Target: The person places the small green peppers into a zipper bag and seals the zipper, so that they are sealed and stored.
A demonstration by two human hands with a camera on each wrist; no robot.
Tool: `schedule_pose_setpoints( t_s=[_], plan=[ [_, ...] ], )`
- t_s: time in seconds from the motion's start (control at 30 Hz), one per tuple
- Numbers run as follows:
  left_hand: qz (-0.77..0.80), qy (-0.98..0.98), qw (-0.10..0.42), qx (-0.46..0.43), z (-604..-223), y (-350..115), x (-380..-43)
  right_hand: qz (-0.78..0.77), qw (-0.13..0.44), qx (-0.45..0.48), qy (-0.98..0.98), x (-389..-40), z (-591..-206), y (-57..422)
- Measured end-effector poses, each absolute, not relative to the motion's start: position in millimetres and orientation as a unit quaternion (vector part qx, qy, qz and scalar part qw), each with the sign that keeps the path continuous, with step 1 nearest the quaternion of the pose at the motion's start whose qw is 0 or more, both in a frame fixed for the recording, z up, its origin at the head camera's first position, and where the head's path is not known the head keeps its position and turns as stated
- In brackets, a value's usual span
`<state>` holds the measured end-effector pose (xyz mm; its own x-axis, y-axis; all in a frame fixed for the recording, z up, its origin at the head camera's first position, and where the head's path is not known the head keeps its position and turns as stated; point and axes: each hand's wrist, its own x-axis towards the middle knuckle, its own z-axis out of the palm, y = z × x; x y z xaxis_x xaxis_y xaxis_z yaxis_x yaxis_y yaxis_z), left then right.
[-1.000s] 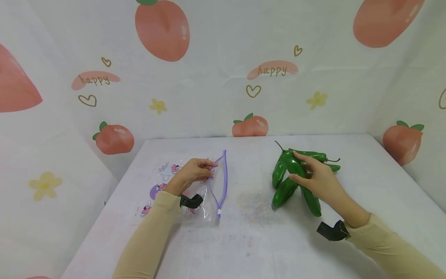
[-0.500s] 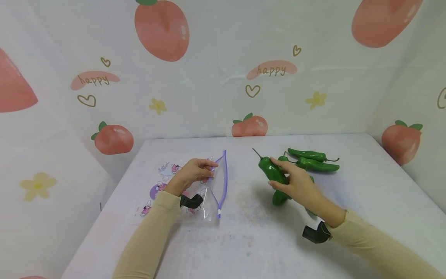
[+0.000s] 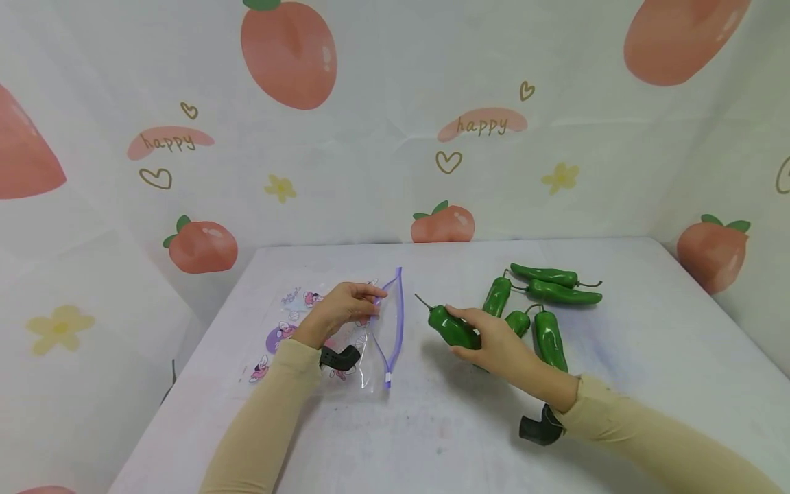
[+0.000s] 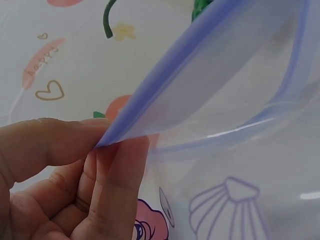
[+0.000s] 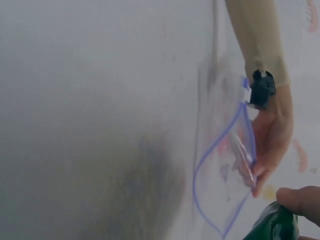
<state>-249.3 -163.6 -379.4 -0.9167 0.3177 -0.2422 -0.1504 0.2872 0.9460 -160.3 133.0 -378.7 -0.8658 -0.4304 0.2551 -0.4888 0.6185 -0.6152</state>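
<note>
Right hand (image 3: 503, 346) holds a glossy dark-green pepper (image 3: 453, 328) by its body, fingers and thumb only as far apart as its girth, its thin stem (image 3: 422, 300) pointing away from the palm. Just left of that hand, the mouth of a clear plastic bag (image 3: 368, 376), printed with pink cartoons and edged by a purple zip rim (image 3: 400, 322), gapes toward the pepper. Left hand (image 3: 342, 309), nearly closed, pinches 1 lip of the bag between thumb and fingertips. Beyond and beside the right hand lie 5 more green peppers (image 3: 564, 293) on a pale table (image 3: 648, 343). Done well, this step would seem to call for lining the stem up with the gap, since it leads and could snag on the rim; holding the pinched lip clear so the mouth does not collapse; and gripping the smooth, likely slippery skin until the whole pepper is inside.
</note>
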Motion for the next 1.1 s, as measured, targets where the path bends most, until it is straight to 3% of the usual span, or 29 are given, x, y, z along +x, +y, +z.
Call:
schedule_pose_setpoints(
  t_s=[0.8, 1.1],
  plan=[
    [0.588, 0.783, 0.198, 0.051, -380.6, -161.0, -249.0, 0.307, -0.056, 0.28, -0.908, -160.8, -389.5, 104.3],
    [0.591, 0.779, 0.201, 0.061, -380.8, -160.9, -250.5, 0.3, -0.069, 0.292, -0.905, -168.5, -391.1, 96.0]
  ],
)
